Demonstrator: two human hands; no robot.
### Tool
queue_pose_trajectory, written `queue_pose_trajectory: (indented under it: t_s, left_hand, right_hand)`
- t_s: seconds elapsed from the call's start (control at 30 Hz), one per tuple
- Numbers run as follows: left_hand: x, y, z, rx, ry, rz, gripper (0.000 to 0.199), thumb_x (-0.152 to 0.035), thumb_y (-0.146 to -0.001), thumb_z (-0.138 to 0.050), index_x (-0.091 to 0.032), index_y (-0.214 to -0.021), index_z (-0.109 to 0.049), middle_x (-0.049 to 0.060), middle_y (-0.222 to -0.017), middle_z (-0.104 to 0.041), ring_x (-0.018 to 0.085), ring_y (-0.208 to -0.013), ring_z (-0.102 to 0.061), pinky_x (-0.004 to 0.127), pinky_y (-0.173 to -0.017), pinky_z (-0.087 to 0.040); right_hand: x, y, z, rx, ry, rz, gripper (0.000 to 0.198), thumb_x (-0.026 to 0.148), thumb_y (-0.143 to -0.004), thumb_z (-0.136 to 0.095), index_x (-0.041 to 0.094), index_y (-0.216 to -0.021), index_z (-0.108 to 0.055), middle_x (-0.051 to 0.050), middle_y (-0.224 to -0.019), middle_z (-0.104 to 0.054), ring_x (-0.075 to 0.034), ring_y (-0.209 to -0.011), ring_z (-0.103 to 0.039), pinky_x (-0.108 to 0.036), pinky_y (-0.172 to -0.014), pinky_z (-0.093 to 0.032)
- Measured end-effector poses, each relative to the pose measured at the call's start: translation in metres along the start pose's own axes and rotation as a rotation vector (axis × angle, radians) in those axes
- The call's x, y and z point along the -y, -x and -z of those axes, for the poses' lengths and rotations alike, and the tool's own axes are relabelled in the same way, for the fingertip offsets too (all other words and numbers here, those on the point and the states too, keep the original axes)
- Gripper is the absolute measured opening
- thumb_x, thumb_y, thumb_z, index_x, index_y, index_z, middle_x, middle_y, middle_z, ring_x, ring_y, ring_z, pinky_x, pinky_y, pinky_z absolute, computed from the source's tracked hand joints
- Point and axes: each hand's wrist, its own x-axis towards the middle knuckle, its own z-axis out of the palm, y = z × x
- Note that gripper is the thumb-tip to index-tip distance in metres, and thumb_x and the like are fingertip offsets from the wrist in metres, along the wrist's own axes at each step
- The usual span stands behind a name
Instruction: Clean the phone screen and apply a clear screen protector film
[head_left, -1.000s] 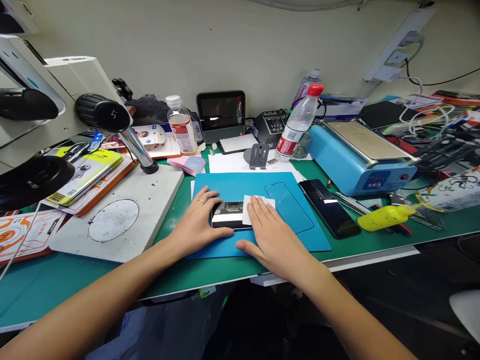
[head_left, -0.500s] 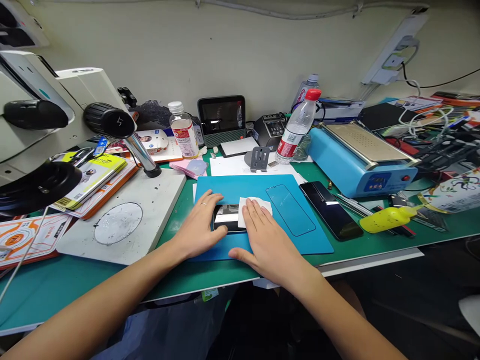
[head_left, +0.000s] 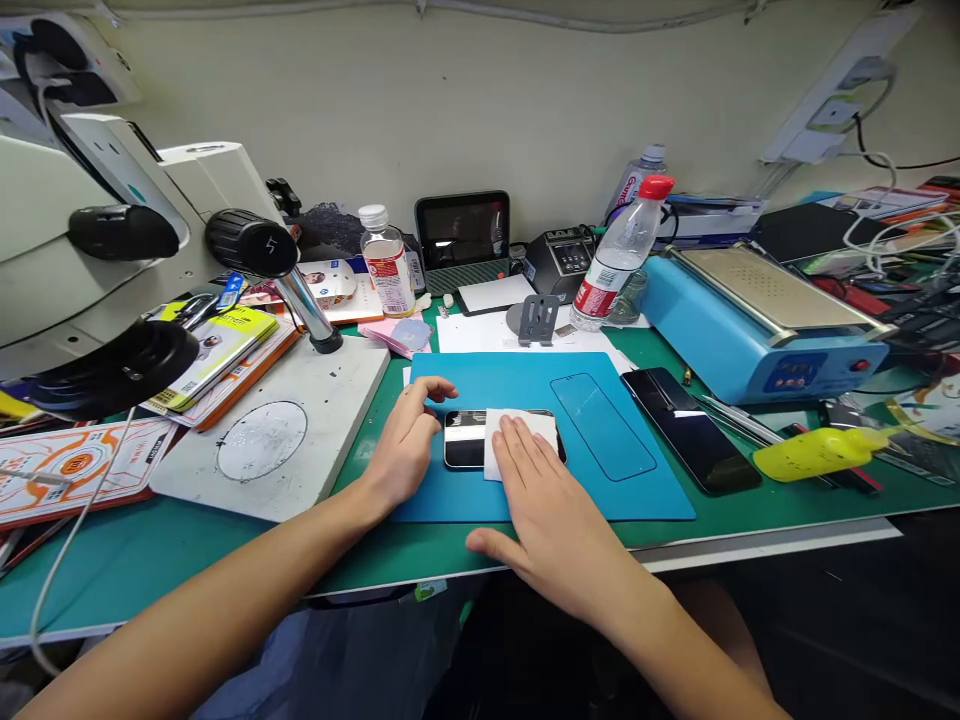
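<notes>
Blue rectangular mat (head_left: 442, 506) runs past the glare-streaked glossy black phone's (head_left: 463, 452) edges; right hand's (head_left: 551, 505) fingers together, flat on white square wipe (head_left: 493, 462); left hand's (head_left: 407, 445) loosely curled.

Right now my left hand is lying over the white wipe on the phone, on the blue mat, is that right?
Not quite: it is your right hand that lies over the white wipe on the phone, on the blue mat. The head view shows this.
</notes>
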Motion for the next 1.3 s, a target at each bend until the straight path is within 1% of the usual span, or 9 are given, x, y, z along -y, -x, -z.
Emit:
queue_pose_trajectory:
  t_s: [0.1,0.23,0.43,0.57,0.67,0.83,1.03,1.2,1.3]
  left_hand:
    - [0.001,0.000,-0.001,0.000,0.009,-0.009,0.039,-0.022,-0.079,-0.039,-0.022,-0.113,-0.059,0.008,-0.123,-0.066,0.028,-0.120,-0.058,0.048,-0.103,-0.049]
    - [-0.002,0.000,-0.002,-0.018,-0.003,0.013,0.037,-0.024,-0.080,-0.039,-0.022,-0.112,-0.059,0.008,-0.121,-0.066,0.028,-0.120,-0.058,0.047,-0.103,-0.048]
    - [-0.001,-0.001,-0.004,-0.014,0.004,0.018,0.039,-0.024,-0.081,-0.039,-0.022,-0.116,-0.056,0.008,-0.126,-0.064,0.027,-0.123,-0.057,0.047,-0.108,-0.047]
    - [0.005,0.000,-0.007,-0.020,0.022,0.022,0.041,-0.025,-0.084,-0.040,-0.022,-0.123,-0.052,0.010,-0.132,-0.059,0.029,-0.131,-0.053,0.050,-0.115,-0.042]
    - [0.011,0.000,-0.008,-0.020,0.058,0.013,0.040,-0.026,-0.087,-0.040,-0.022,-0.124,-0.053,0.010,-0.134,-0.059,0.030,-0.133,-0.051,0.054,-0.117,-0.038]
    - [0.019,-0.002,-0.010,-0.021,0.123,-0.018,0.040,-0.025,-0.088,-0.041,-0.022,-0.126,-0.055,0.010,-0.134,-0.059,0.030,-0.135,-0.050,0.055,-0.118,-0.034]
    - [0.024,-0.003,-0.012,-0.048,0.202,-0.049,0.043,-0.025,-0.089,-0.043,-0.024,-0.131,-0.052,0.009,-0.136,-0.058,0.029,-0.136,-0.051,0.053,-0.118,-0.036]
    - [0.022,-0.002,-0.010,-0.045,0.193,-0.051,0.044,-0.023,-0.088,-0.042,-0.023,-0.131,-0.052,0.009,-0.137,-0.058,0.029,-0.136,-0.051,0.054,-0.118,-0.035]
    - [0.021,-0.002,-0.010,-0.038,0.178,-0.051,0.044,-0.023,-0.088,-0.042,-0.024,-0.131,-0.053,0.009,-0.136,-0.059,0.030,-0.135,-0.051,0.055,-0.118,-0.034]
  right_hand:
    - [0.001,-0.002,0.003,0.036,-0.009,0.010,0.104,0.078,-0.095,-0.039,-0.003,-0.161,-0.030,-0.029,-0.168,-0.022,-0.040,-0.158,-0.021,-0.060,-0.124,-0.032]
    - [0.008,-0.019,0.007,0.070,-0.017,-0.002,0.110,0.080,-0.093,-0.036,-0.008,-0.159,-0.029,-0.032,-0.168,-0.020,-0.042,-0.158,-0.017,-0.059,-0.127,-0.026]
    - [0.021,-0.012,0.001,0.041,-0.015,0.008,0.112,0.081,-0.092,-0.039,-0.009,-0.159,-0.029,-0.032,-0.167,-0.020,-0.044,-0.157,-0.018,-0.059,-0.126,-0.028]
    - [0.022,-0.026,-0.002,0.033,-0.042,0.068,0.111,0.081,-0.093,-0.034,-0.009,-0.158,-0.030,-0.031,-0.168,-0.020,-0.041,-0.158,-0.018,-0.054,-0.129,-0.023]
    - [0.026,-0.031,-0.005,0.004,-0.051,0.058,0.114,0.083,-0.092,-0.035,-0.009,-0.158,-0.029,-0.032,-0.167,-0.020,-0.041,-0.159,-0.016,-0.054,-0.130,-0.021]
    - [0.037,-0.015,-0.006,0.022,-0.064,0.080,0.113,0.082,-0.092,-0.035,-0.010,-0.158,-0.029,-0.034,-0.167,-0.020,-0.043,-0.158,-0.016,-0.057,-0.128,-0.024]
    - [0.042,-0.038,-0.007,0.008,-0.058,0.098,0.106,0.076,-0.095,-0.040,-0.011,-0.155,-0.034,-0.033,-0.165,-0.028,-0.040,-0.158,-0.021,-0.051,-0.130,-0.020]
    - [0.040,-0.016,-0.010,-0.010,-0.061,0.116,0.103,0.074,-0.096,-0.044,-0.008,-0.156,-0.034,-0.032,-0.166,-0.025,-0.042,-0.157,-0.023,-0.056,-0.127,-0.029]
    - [0.037,-0.016,-0.007,0.016,-0.078,0.117,0.100,0.073,-0.097,-0.042,-0.006,-0.156,-0.036,-0.030,-0.166,-0.028,-0.040,-0.157,-0.024,-0.054,-0.127,-0.029]
